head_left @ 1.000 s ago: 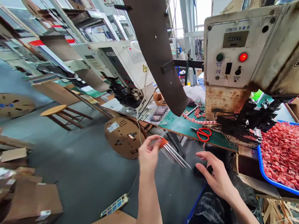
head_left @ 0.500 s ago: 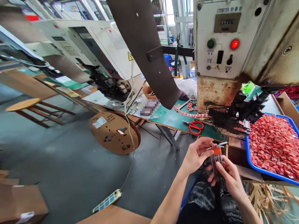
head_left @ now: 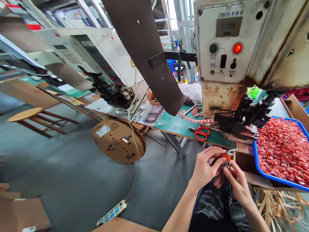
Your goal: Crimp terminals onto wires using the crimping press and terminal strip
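Down low at the near right, my left hand (head_left: 204, 168) and right hand (head_left: 235, 183) both grip the orange hex key set (head_left: 224, 161) over my lap, just below the near edge of the green bench (head_left: 183, 124). Open grey floor spreads left toward the cardboard reel (head_left: 118, 140). Close ahead, the crimping machine (head_left: 231, 80), red scissors (head_left: 201, 132) and blue tray (head_left: 259, 167) crowd the far right.

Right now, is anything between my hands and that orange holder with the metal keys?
Nothing visible. The left hand grips the orange holder and the right hand pinches the metal keys.
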Available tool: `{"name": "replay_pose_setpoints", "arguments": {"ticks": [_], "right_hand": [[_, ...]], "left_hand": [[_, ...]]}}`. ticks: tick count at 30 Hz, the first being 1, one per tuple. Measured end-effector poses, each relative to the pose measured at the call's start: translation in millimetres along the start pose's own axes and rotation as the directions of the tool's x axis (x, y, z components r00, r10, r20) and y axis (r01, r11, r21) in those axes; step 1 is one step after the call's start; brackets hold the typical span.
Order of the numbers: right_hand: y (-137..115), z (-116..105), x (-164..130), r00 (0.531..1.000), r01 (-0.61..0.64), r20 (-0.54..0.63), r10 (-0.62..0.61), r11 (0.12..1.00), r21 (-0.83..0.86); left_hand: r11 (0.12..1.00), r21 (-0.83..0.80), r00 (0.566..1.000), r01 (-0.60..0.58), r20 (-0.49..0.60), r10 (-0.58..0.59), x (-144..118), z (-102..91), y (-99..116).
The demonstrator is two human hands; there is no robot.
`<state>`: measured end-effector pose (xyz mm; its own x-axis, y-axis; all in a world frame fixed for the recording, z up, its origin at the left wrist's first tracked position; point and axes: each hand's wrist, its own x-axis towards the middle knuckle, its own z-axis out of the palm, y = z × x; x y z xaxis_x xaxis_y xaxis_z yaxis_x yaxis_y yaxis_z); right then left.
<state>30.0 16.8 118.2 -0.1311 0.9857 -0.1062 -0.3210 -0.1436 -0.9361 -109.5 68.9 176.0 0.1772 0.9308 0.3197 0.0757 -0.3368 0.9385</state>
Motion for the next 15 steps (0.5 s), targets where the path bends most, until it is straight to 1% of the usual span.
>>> {"name": "replay_pose_setpoints", "arguments": {"ticks": [2, 3, 7, 9, 10, 12, 15], "right_hand": [[0.4, -0.3, -0.4, 1.0, 0.003, 0.0, -0.003, 1.0, -0.016], [0.4, -0.3, -0.5, 1.0, 0.001, 0.001, -0.001, 1.0, -0.03], [0.8, 0.8, -2.1, 1.0, 0.009, -0.018, -0.011, 0.994, -0.106], [1.7, 2.2, -3.9, 0.999, 0.015, -0.034, -0.018, 0.994, -0.104], [2.2, 3.1, -4.8, 0.999, 0.016, -0.039, -0.019, 0.997, -0.081], [3.2, 5.6, -6.4, 0.999, 0.009, -0.044, -0.01, 1.0, -0.019], [3.9, 10.8, -7.0, 0.998, -0.008, -0.055, 0.01, 0.999, 0.036]], "left_hand": [[1.0, -0.022, 1.0, 0.017, -0.003, -0.018, -0.2, 0.8, 1.2], [1.0, -0.008, 1.0, 0.008, -0.007, -0.008, -0.1, 1.4, 1.9], [0.98, 0.15, 0.989, -0.134, -0.048, 0.143, -0.2, 5.6, 3.8], [0.967, 0.181, 0.976, -0.176, -0.093, 0.195, -2.2, 8.8, 2.5], [0.967, 0.18, 0.972, -0.179, -0.117, 0.202, -3.7, 10.6, 1.3], [0.978, 0.142, 0.97, -0.155, -0.167, 0.178, -7.4, 14.1, -1.6], [0.996, 0.033, 0.972, -0.077, -0.218, 0.083, -11.8, 17.6, -4.7]]}}
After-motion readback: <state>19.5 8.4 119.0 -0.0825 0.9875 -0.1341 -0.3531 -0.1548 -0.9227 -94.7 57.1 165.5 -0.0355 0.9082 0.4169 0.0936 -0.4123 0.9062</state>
